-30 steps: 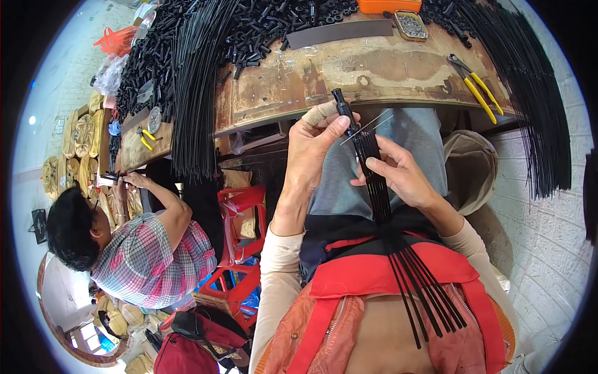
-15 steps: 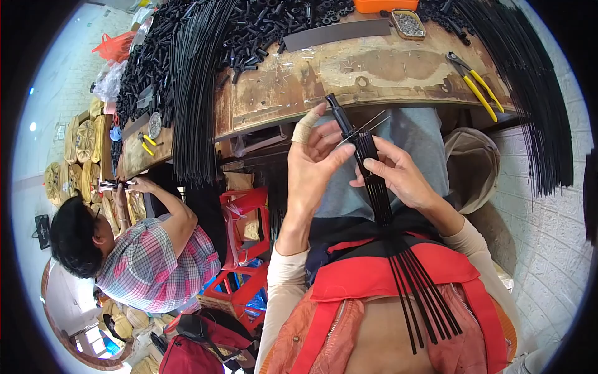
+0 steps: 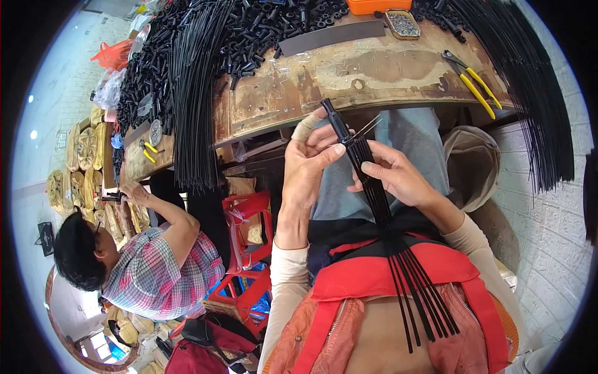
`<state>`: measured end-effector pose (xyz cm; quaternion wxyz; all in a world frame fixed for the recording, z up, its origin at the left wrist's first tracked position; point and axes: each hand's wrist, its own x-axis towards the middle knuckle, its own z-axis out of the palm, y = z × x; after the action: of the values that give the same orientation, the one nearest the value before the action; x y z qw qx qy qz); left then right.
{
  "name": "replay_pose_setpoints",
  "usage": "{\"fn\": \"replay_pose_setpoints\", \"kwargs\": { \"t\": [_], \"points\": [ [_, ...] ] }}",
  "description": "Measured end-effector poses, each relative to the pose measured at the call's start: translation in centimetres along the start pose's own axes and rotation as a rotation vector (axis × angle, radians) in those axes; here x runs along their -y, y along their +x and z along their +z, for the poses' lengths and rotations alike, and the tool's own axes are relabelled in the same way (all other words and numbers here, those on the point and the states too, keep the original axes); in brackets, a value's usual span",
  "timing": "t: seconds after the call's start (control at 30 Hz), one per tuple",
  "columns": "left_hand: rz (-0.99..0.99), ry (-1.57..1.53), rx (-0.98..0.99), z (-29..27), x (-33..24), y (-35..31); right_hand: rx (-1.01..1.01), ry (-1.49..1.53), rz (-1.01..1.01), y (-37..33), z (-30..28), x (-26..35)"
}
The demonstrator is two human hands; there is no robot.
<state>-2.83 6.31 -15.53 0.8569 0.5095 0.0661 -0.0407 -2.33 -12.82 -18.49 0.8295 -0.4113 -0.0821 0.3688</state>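
Observation:
My left hand (image 3: 305, 163) is closed round the collar of a black plastic tube (image 3: 336, 120), which looks like an umbrella runner. Tape wraps one finger of that hand, and the thumb presses near the collar. Thin metal wire (image 3: 372, 125) sticks out past the collar to the right. From the collar a bundle of slim black ribs (image 3: 379, 204) runs down toward my lap, and its lower ends fan out over the red apron (image 3: 349, 277). My right hand (image 3: 398, 179) pinches the ribs just below the collar between thumb and fingers.
Ahead stands a worn wooden bench (image 3: 268, 115) with piled black plastic parts (image 3: 249, 40), hanging rib bundles (image 3: 194, 100), yellow-handled pliers (image 3: 476, 87) and a dish of small metal bits (image 3: 403, 25). A co-worker (image 3: 156, 268) sits at left beside red stools (image 3: 246, 249). A fabric sack (image 3: 473, 165) stands at right.
My left thumb has shifted slightly left, off the wire's crossing. The wire ends stick out a little less and closer together. The tube and ribs stay in my hands.

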Motion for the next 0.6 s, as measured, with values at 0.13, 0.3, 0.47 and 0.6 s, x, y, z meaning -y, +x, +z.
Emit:
{"fn": "replay_pose_setpoints", "kwargs": {
  "t": [0.13, 0.3, 0.47, 0.6],
  "points": [
    [-0.043, -0.138, 0.110, -1.1, 0.9, 0.4, 0.156, 0.133, 0.047, 0.5, -0.6, -0.2],
    [-0.017, 0.156, 0.026, -0.5, 0.0, -0.9, 0.023, -0.043, -0.049, 0.2, 0.7, 0.2],
    [0.142, 0.113, 0.023, 0.9, -1.3, -1.5, -0.012, -0.226, -0.243, 0.7, 2.1, 0.2],
    [0.102, 0.089, -0.028, 0.2, -1.2, -1.7, -0.065, -0.103, -0.260, 1.0, 2.9, 0.7]
  ]
}}
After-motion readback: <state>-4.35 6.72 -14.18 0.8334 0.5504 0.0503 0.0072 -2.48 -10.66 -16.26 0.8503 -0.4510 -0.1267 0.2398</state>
